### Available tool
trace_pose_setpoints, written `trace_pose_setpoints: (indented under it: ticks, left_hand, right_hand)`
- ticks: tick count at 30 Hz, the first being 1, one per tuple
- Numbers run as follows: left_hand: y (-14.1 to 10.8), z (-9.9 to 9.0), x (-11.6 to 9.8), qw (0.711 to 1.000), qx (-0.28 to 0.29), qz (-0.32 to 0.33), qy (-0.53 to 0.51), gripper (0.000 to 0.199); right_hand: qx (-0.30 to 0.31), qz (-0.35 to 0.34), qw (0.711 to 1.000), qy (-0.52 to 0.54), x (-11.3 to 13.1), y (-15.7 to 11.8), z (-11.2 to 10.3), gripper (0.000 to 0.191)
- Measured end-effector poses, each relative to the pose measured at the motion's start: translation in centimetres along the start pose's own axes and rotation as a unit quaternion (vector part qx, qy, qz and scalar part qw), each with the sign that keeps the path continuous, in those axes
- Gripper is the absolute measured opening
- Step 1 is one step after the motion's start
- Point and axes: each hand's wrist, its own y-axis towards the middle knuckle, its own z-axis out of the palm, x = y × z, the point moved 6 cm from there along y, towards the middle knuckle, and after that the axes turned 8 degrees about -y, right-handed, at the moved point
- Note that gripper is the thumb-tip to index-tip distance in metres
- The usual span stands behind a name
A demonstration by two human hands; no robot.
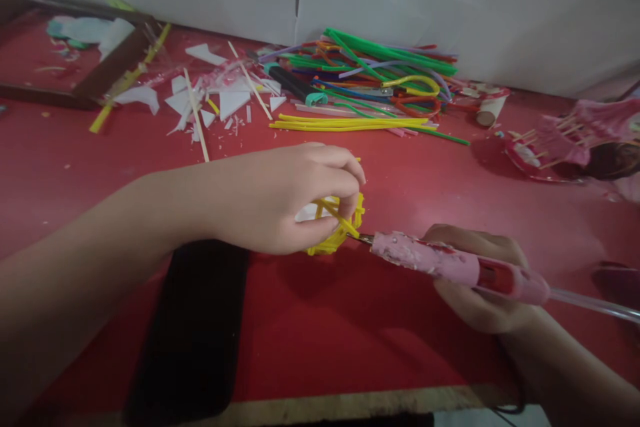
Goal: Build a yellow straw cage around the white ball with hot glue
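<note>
My left hand point(315, 197) is closed on a small yellow frame point(327, 243) built of thin strips, with a white piece inside it. Thumb and fingertips pinch a yellow strip across its near side. From the right, my right hand point(480, 280) grips a pink hot glue gun point(425, 257), its metal tip touching or almost touching the yellow frame beside my left fingertips. A clear glue stick point(595, 303) sticks out of the gun's back end. The frame is partly hidden behind my left hand.
Behind my hands lie yellow pipe cleaners point(350, 123), a colourful pile point(390, 60), a cutter point(295, 85), white scraps point(235, 100) and wooden sticks point(197, 113). A black phone point(195, 333) lies near the front edge; a pink model point(570, 137) stands right, a brown frame point(110, 67) left.
</note>
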Motion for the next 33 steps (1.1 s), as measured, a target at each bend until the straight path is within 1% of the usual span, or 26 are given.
trace_pose_setpoints:
  ticks: [5, 10, 20, 23, 29, 31, 33]
  left_hand:
    - [0.0, -0.04, -0.06, 1.0, 0.0, -0.005, -0.007, 0.015]
    - [0.03, -0.14, -0.07, 1.0, -0.002, -0.012, -0.011, 0.014]
    - [0.01, -0.16, -0.09, 1.0, -0.003, -0.003, -0.005, 0.014]
    - [-0.06, -0.12, -0.08, 1.0, -0.001, -0.004, 0.003, 0.015]
    - [-0.03, -0.15, -0.11, 1.0, 0.0, -0.007, 0.006, 0.014]
    - [-0.03, -0.14, -0.08, 1.0, 0.002, -0.01, 0.006, 0.014]
    - [-0.05, -0.14, -0.1, 1.0, 0.002, -0.008, 0.005, 0.014]
  right_hand:
    - [0.008, 0.01, 1.0, -0.001, -0.3, -0.28, 0.23, 0.007]
    - [0.0, 0.005, 1.0, 0.005, -0.02, -0.14, 0.07, 0.007]
    - [0.0, -0.002, 1.0, -0.003, 0.16, 0.05, -0.01, 0.007]
    - [-0.01, -0.009, 1.0, -0.009, 0.4, 0.39, -0.17, 0.005]
    - [-0.009, -0.018, 0.999, -0.028, 0.49, 0.41, -0.29, 0.006]
    - [0.0, -0.018, 0.999, -0.032, 0.42, 0.29, -0.21, 0.006]
    - [0.006, -0.034, 0.999, -0.034, 0.48, 0.26, -0.13, 0.004]
